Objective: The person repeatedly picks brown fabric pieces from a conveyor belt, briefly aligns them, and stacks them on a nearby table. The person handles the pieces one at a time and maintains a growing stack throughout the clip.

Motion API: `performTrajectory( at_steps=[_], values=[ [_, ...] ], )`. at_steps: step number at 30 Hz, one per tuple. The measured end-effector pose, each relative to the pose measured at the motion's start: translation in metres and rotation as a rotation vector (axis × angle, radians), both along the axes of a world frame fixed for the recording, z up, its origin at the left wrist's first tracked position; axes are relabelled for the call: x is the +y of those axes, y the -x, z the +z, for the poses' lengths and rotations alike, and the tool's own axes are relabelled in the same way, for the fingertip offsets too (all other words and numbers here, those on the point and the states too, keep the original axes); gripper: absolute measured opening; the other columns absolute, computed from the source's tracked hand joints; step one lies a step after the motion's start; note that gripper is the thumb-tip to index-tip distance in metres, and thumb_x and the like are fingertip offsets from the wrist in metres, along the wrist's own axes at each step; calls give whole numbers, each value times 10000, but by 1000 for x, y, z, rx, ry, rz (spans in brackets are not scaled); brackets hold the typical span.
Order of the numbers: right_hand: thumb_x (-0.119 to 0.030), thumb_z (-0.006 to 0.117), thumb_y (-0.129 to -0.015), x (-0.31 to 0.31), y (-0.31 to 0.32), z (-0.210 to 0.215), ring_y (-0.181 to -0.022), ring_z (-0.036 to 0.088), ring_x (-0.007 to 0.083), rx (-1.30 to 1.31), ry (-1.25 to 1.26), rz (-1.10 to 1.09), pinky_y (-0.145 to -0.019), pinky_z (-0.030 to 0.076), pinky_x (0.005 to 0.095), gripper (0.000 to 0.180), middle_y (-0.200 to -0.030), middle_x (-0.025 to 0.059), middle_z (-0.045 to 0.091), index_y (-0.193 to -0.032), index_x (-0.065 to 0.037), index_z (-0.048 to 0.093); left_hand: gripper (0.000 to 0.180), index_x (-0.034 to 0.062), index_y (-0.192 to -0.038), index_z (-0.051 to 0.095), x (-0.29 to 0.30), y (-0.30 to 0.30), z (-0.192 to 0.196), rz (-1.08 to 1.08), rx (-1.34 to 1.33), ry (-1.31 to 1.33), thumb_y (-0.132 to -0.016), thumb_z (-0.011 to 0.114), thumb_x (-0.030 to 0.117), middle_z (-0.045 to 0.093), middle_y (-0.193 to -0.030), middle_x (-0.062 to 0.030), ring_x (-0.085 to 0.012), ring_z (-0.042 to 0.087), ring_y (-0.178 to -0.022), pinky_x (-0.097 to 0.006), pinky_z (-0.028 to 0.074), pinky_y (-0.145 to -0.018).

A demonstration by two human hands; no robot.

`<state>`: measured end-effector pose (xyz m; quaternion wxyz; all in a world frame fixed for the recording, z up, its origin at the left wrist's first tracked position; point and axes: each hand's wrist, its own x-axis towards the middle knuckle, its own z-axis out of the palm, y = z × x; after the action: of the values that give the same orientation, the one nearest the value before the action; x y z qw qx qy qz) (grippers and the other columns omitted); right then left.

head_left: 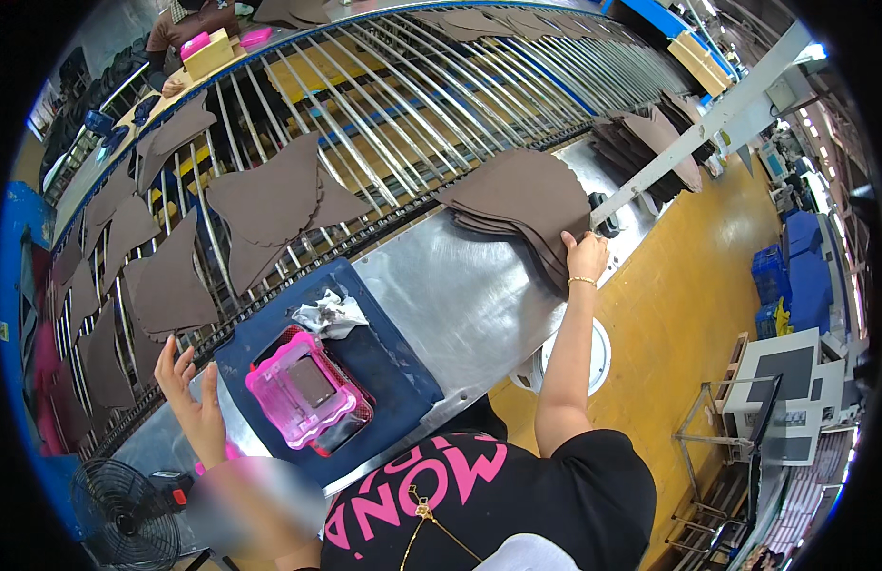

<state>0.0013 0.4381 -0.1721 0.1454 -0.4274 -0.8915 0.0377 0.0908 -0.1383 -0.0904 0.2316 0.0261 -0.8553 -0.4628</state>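
Observation:
A stack of dark brown cut panels (pixel 517 190), leather-like with curved, partly scalloped edges, lies on the metal table to my right. My right hand (pixel 586 257) is closed at the near right edge of this stack, fingers pinching the sheet edge; how many sheets it grips is hidden. On the left, my left hand (pixel 189 390) is raised with fingers apart and nothing in it. It is beside a brown panel (pixel 170 285) on the metal-bar conveyor (pixel 365 124). Between my hands, a pink plastic basket (pixel 279 390) holding a dark block sits on a dark blue mat (pixel 393 357).
A crumpled white cloth (pixel 329 314) lies on the mat. A black fan (pixel 127 514) stands at lower left. A pale metal post (pixel 698 128) slants over the table's right end, near another brown stack (pixel 641 147). Across the conveyor sits a person (pixel 189 29). A white bucket (pixel 593 357) is below.

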Motion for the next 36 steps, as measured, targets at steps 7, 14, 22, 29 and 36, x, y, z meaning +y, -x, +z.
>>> performTrajectory(
  at_steps=[7,14,22,29,36],
  values=[
    [-329,770,-729,9,13,9,-1003,596,351,57,-70,164,-847,499,399,539,-1068,203,608,-1082,23,567,549,54,-1361,406,4,-13,5,45,-14,34,-869,642,114,442,-1318,-104,-233,541,-1113,-360,412,-955],
    [-145,507,-937,-41,3,87,-562,651,309,171,74,416,-472,518,388,293,-781,214,652,-1219,-69,532,559,68,-1312,480,8,-16,17,44,-25,57,-795,691,33,487,-1251,-103,-211,577,-1044,-322,448,-899],
    [-163,594,-893,12,13,66,-729,668,301,302,331,322,-495,531,355,431,-1060,226,629,-1302,-71,494,565,81,-1318,488,19,-15,22,44,-26,103,-795,700,76,491,-1246,-84,-192,568,-1008,-318,451,-878],
    [-439,714,-768,14,-4,3,-1077,559,350,-58,17,159,-895,463,465,529,-1190,171,552,-1173,-111,621,558,78,-1317,487,7,-17,5,45,-66,93,-799,693,65,492,-1249,-98,-201,573,-996,-329,446,-887],
    [-477,803,-644,34,3,-3,-1016,607,366,-8,158,109,-877,474,440,622,-1024,225,656,-1017,-2,658,547,80,-1307,488,17,-11,13,10,-33,109,-802,698,87,489,-1241,-110,-203,575,-966,-323,454,-861]
  ],
)
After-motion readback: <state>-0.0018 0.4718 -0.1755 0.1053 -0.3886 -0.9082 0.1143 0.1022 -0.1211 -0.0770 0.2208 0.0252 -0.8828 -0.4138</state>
